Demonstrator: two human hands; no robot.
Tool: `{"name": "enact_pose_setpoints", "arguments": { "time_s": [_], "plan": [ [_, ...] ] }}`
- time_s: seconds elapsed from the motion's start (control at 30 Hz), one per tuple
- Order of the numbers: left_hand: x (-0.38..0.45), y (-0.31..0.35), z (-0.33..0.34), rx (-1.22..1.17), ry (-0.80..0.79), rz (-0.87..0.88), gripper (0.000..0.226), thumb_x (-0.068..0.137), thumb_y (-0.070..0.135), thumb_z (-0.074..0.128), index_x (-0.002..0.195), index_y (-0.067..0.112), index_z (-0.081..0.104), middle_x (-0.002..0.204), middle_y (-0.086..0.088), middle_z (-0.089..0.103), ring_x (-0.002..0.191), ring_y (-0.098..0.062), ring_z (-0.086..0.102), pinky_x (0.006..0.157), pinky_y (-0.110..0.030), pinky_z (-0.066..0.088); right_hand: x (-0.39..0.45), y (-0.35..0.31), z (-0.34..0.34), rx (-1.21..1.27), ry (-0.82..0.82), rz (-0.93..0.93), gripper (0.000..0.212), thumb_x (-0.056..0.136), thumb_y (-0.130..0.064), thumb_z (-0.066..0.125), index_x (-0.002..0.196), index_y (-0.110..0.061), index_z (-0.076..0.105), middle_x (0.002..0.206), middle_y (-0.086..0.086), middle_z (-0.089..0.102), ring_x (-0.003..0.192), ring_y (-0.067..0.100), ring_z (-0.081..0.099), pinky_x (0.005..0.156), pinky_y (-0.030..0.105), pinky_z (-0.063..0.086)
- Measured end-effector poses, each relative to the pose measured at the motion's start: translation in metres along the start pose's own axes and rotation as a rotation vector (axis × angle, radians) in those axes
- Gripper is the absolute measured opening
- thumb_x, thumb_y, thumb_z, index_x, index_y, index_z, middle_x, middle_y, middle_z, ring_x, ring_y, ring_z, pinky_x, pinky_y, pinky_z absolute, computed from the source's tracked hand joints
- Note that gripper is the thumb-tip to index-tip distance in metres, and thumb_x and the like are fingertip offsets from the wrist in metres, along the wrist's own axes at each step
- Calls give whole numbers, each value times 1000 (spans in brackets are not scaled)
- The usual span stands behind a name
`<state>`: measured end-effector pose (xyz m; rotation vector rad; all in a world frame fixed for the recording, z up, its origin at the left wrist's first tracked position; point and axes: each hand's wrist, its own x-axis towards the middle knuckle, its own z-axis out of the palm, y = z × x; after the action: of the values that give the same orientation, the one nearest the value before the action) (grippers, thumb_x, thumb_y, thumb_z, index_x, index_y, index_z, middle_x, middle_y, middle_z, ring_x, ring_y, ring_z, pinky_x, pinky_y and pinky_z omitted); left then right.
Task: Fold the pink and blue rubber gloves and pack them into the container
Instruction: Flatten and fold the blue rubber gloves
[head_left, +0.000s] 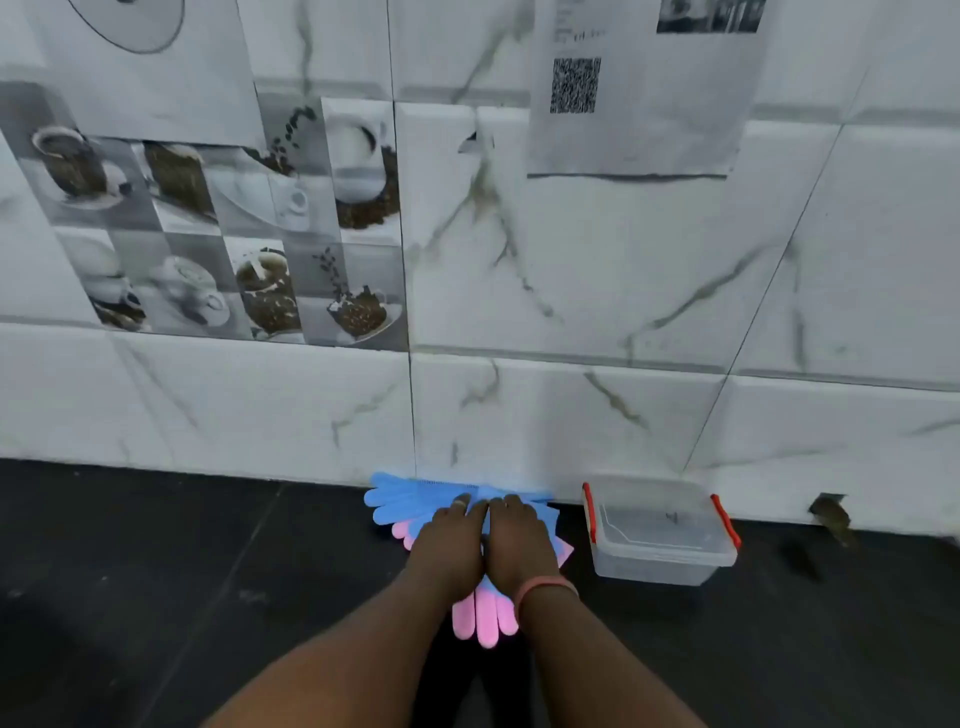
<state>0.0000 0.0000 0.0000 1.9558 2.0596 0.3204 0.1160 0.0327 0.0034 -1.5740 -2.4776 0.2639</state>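
Hands (485, 540) flat on ribbed blue gloves (410, 501), clear rectangular container (660, 561) beside

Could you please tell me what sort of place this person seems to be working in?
Probably a home kitchen: a dark countertop runs along a marble-look tiled wall with coffee-cup picture tiles, and a clear plastic container with red clips stands on it.

The middle of the glove pile (415, 501) is covered by the left hand (451, 545) and right hand (519, 540); folds there cannot be made out. Right of the pile, a small mark inside the container (660, 525) cannot be identified.
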Motion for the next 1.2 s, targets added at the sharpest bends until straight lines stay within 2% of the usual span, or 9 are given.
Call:
{"name": "enact_pose_setpoints", "arguments": {
  "time_s": [0.2, 0.4, 0.63, 0.77, 0.87, 0.93, 1.0, 1.1, 1.2],
  "plan": [
    [-13, -13, 39, 92, -217, -128, 50, 93, 29, 53, 141, 19, 50, 152, -17, 46, 131, -35, 51, 108, -40, 42, -17, 10, 48, 43, -132, 47, 23, 92, -21, 52, 113, -18, 60, 120, 3, 61, 114, 24, 59, 95, 38, 48],
    [-21, -21, 60, -60, 14, -129, 51, 91, 24, 50, 141, 22, 56, 148, -8, 53, 127, -28, 56, 105, -34, 45, -11, 20, 58, 150, 47, 128, 17, 92, -24, 54, 96, -18, 69, 104, 0, 70, 101, 20, 65, 88, 32, 48],
    [-46, 7, 38, -1026, 423, -309, 57, 100, 13, 59, 154, 26, 44, 149, 0, 56, 134, -14, 54, 116, -41, 43, -22, -3, -22, 792, 449, 395, 12, 90, -10, 64, 81, -15, 69, 81, -9, 70, 80, 9, 65, 77, 30, 53],
    [-91, 23, 12, -1799, -7, -577, 59, 90, 62, 64, 133, 21, 65, 128, -6, 69, 118, -27, 65, 109, -57, 49, -58, -9, -69, 1260, 517, 420, 14, 89, -28, 60, 79, -18, 62, 74, -11, 65, 72, 10, 59, 68, 29, 48],
    [-131, 19, 8, -2324, -439, -450, 78, 91, 66, 62, 144, 9, 59, 150, -18, 55, 139, -38, 50, 119, -60, 36, -98, -7, -61, 1884, 10, 522, 20, 87, -27, 64, 94, -8, 65, 88, 14, 69, 81, 30, 67, 76, 40, 55],
    [-153, 20, 13, -2440, -462, -453, 72, 98, 48, 62, 149, -1, 50, 155, -27, 47, 144, -41, 46, 120, -58, 36, -125, 4, -37, 1668, -243, 598, 36, 90, -35, 62, 108, -5, 69, 107, 19, 73, 97, 36, 70, 91, 51, 57],
    [-172, 19, 29, -2228, -362, -586, 57, 96, 23, 66, 144, -3, 55, 140, -31, 61, 129, -47, 60, 109, -61, 47, -152, 6, -15, 1357, -297, 614, 46, 95, -51, 52, 114, -13, 70, 118, 15, 72, 106, 32, 70, 100, 52, 52],
    [-196, 19, 49, -1951, -223, -609, 43, 94, 8, 63, 137, 5, 60, 122, -31, 71, 108, -50, 71, 91, -63, 57, -185, -1, 2, 1178, -393, 559, 48, 91, -64, 54, 104, -21, 72, 109, 7, 76, 91, 20, 74, 90, 41, 58],
    [-214, 25, 57, -1918, -216, -569, 55, 83, 5, 73, 137, 7, 59, 124, -30, 70, 106, -48, 72, 86, -58, 60, -210, 0, 17, 975, -291, 460, 26, 88, -42, 70, 97, -18, 71, 91, -2, 76, 86, 13, 72, 76, 28, 58]
  ]
}}
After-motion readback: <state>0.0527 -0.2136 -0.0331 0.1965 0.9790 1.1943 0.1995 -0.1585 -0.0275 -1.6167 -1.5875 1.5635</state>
